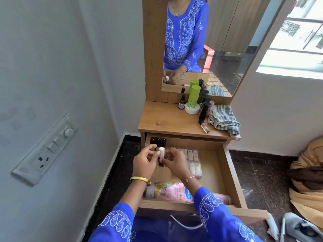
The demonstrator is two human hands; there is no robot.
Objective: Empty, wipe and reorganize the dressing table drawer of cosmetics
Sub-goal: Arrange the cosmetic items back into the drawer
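Head view: both hands meet over the open drawer (234, 173), at its back-left part. The left hand (144, 165) has its grip pinched on a small pale pink bottle (162, 152), thumb and fingertips curled round it, and holds it upright above the drawer floor. The right hand (176, 163) is curled in close beside it, fingertips near the bottle's lower end; whether its grip pinches the bottle I cannot tell. A yellow bangle (139, 179) sits on the left wrist.

Inside the drawer, dark-capped bottles (158, 141) stand along the back-left wall, a row of flat clear-packed tubes (193, 159) lies at the middle, and a large pink plastic bottle (170, 191) lies on its side against the front wall. Bare wood floor shows at the drawer's right.

On the wooden surface (166, 119) above, a green cylinder (194, 96), small dark bottles and a crumpled striped cloth (223, 119) crowd the right and back; the left is bare wood.
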